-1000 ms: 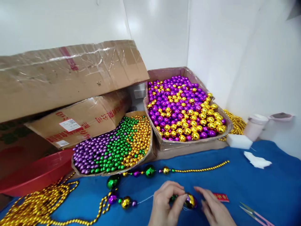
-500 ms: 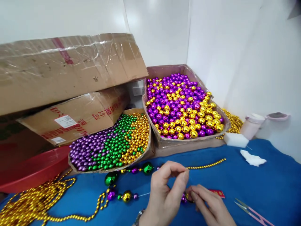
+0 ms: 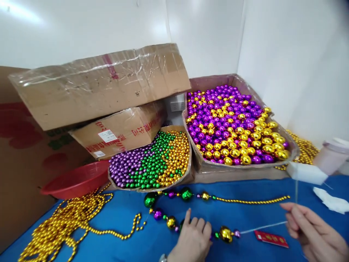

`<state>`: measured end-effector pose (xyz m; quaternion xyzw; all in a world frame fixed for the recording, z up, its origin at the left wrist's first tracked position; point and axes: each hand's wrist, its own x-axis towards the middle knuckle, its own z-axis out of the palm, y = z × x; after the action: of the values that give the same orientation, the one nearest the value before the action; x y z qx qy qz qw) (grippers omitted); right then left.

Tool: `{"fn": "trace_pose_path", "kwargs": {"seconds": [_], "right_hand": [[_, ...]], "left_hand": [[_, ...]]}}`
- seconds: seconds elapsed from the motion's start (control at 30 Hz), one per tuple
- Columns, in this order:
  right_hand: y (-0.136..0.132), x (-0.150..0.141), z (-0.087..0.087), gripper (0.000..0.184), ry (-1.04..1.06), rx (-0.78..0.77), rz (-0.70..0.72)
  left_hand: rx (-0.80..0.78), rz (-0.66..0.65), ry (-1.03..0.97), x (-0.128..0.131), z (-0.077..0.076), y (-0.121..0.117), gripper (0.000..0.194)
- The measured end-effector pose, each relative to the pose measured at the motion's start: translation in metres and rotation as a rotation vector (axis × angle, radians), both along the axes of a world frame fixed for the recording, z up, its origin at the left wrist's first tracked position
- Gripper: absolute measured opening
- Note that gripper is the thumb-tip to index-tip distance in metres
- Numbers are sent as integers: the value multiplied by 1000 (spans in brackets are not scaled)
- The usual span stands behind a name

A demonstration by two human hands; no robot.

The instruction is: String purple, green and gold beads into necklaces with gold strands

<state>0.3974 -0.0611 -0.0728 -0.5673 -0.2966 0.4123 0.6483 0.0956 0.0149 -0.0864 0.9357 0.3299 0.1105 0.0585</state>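
Note:
A bead garland (image 3: 171, 222) of large green, gold and purple balls curves across the blue cloth. My left hand (image 3: 192, 238) lies over its near row, index finger pointing away and the other fingers curled down on the beads, partly hiding them. Beyond that hand, a gold ball (image 3: 226, 234) and a small purple bead (image 3: 236, 233) sit toward the strand's end. From there a pale string (image 3: 263, 227) runs taut to my right hand (image 3: 313, 229), which pinches it between thumb and fingers. A loose end rises above the pinch.
Small purple, green and gold beads fill one box (image 3: 191, 165); larger purple and gold balls fill another box (image 3: 209, 168). Gold bead chains (image 3: 62, 225) pile up at left below a red basin (image 3: 79, 180). A red packet (image 3: 271, 239) lies near my right hand.
My right hand has moved right, drawing the string out straight. My left hand has lowered from its raised pinch onto the beads. The view has shifted left; the scissors are out of sight.

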Motion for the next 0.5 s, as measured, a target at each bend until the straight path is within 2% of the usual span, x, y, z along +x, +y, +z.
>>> {"fn": "trace_pose_path", "kwargs": {"seconds": [0.13,0.23,0.3,0.4,0.47,0.5], "right_hand": [[12,39,-15,33,100,114,-177],[19,55,-14,30,148,187,-302],[23,54,-8,31,169,196,-351],[25,36,7,33,199,176,-363],[26,22,17,33,198,185,-373],[27,17,21,31,183,198,-379]], "left_hand": [[113,110,118,-48,7,8,30],[159,215,189,-78,11,19,27],[189,270,216,-97,14,25,28],[253,299,237,-134,22,25,39],[301,310,163,-167,34,17,50],[322,366,84,-185,43,11,51]]}}
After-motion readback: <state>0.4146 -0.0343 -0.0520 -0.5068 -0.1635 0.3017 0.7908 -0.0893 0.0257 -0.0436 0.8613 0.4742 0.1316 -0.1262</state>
